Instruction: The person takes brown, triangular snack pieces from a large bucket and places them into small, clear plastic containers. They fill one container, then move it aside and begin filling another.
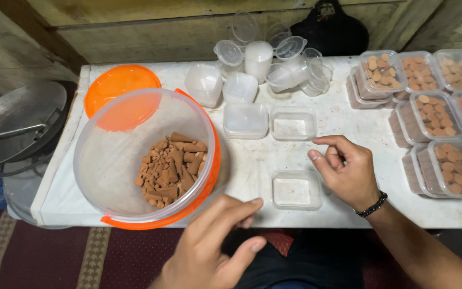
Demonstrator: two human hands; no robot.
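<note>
Both sets of fingers are empty here: the right hand (348, 174) is loosely curled just above and beside a small empty clear tub (297, 190) on the white desk (252, 160), while the left hand (209, 246) hangs open near the desk's front edge, right by the tilted orange bucket (145, 160) with brown cones (171, 168) piled inside. Further out, filled lidded tubs (434, 115) are stacked on the right, with spare clear containers (258, 61) at the back
</note>
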